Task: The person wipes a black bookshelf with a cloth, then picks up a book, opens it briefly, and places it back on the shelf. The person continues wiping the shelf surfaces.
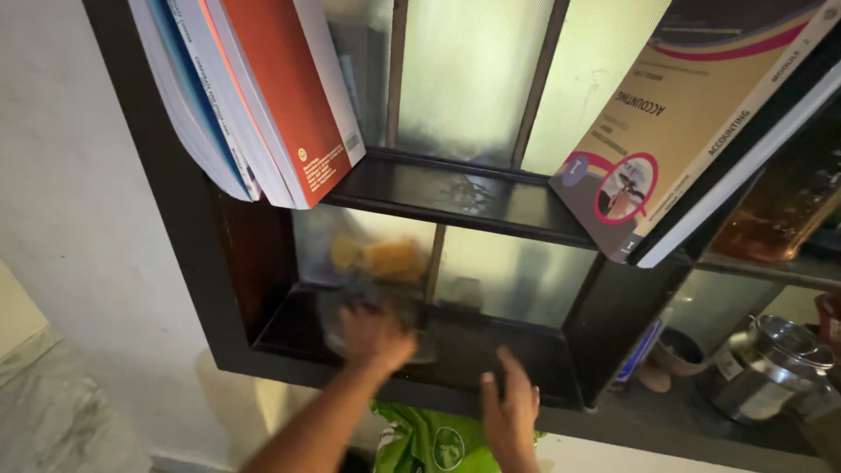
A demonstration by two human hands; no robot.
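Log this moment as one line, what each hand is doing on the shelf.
left hand: on blurred grey cloth, lower shelf | right hand: open at shelf front edge, holding nothing | books: leaning, upper shelf

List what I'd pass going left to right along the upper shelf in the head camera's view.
Blue book → red book → bare black shelf → tan book leaning left → amber bottle.

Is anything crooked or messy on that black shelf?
Yes. On the upper shelf, the orange book and its neighbours lean left, and the tan book leans right, with a bare gap between. Below, the left hand presses a blurred cloth; the right hand rests on the shelf's front edge.
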